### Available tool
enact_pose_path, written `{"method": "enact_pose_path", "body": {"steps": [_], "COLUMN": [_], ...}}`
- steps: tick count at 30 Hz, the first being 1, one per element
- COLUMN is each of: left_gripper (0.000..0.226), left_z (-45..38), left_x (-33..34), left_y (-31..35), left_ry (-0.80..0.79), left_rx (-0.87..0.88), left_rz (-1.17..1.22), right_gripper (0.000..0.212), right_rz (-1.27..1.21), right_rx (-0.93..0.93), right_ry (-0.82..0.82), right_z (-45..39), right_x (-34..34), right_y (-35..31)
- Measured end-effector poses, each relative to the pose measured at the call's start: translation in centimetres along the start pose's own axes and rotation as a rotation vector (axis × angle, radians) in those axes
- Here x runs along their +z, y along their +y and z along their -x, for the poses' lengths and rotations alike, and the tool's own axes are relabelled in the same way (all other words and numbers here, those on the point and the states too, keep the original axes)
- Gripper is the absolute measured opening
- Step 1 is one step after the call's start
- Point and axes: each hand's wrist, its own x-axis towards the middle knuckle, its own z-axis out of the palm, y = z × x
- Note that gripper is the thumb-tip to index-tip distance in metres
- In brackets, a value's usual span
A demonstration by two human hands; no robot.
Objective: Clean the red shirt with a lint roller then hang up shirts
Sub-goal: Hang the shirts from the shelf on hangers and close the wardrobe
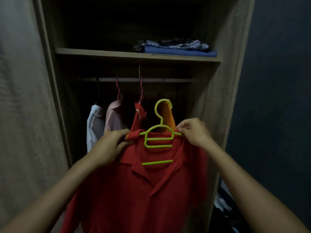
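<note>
A red collared shirt [134, 190] hangs on a lime-green plastic hanger [159, 137] that I hold up in front of an open wardrobe. My left hand [109, 147] grips the shirt's left shoulder and collar over the hanger's end. My right hand [193, 132] pinches the right shoulder fabric at the hanger's other end. The hanger's hook [162, 106] points up, well below the clothes rail [143, 80] and apart from it.
On the rail hang a white shirt [94, 125], a pink shirt [114, 116], a red garment [139, 115] and an orange one [166, 116]. Folded blue cloths [176, 47] lie on the shelf [101, 52] above. Wardrobe walls stand on both sides.
</note>
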Motion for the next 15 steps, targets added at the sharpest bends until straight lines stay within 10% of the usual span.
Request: {"method": "enact_pose_path", "body": {"steps": [6, 11, 15], "left_gripper": [0.007, 0.007, 0.019], "left_z": [-1.4, -1.3, -2.7], "left_x": [2.6, 8.3, 11.0], "left_y": [0.4, 4.3, 7.4], "left_ry": [0.086, 0.148, -0.063], "left_rx": [-0.137, -0.249, -0.214], "left_rz": [0.047, 0.109, 0.206], "right_gripper": [0.014, 0.028, 0.034], "right_rz": [-0.208, -0.684, -0.847], "right_rx": [-0.137, 0.209, 0.359], "right_ry": [0.489, 0.006, 0.155], "right_z": [4.8, 7.1, 6.3], "right_x": [3.2, 8.1, 6.4], "right_y": [-0.8, -0.7, 0.1]}}
